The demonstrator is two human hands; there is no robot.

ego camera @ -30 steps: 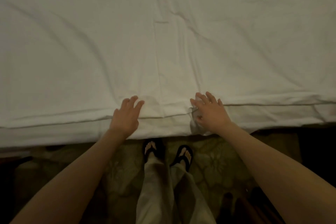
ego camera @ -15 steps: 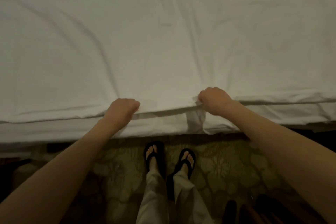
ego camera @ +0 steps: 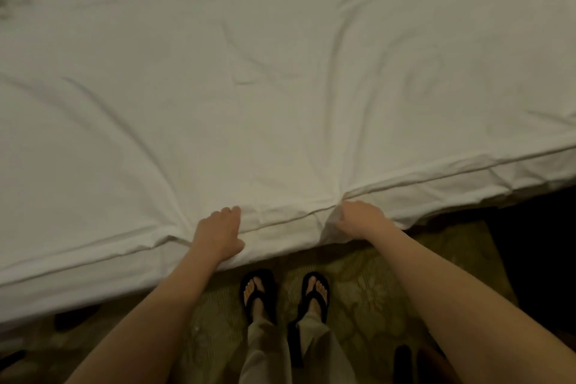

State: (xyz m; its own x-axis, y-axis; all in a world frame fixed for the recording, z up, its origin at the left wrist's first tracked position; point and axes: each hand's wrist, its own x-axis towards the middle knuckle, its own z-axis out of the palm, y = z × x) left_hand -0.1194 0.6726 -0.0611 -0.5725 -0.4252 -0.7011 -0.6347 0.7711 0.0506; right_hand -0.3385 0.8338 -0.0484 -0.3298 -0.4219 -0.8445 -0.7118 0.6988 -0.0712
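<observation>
The white sheet (ego camera: 280,87) lies spread over the bed (ego camera: 56,287), its hemmed edge along the near side. The left hand (ego camera: 218,232) holds that edge, its grip curled over the hem. The right hand (ego camera: 361,218) pinches a bunched fold of the hem, apparently between thumb and fingers, though the dim light blurs it. Black sandals (ego camera: 258,293) stand on patterned carpet (ego camera: 367,274).

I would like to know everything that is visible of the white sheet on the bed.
The white sheet looks like plain cotton cloth and is creased. It lies spread flat and fills most of the view. A stitched line runs along its near edge, which ends above the patterned floor. The left hand and the right hand grip this edge, and folds fan out from both grips.
</observation>
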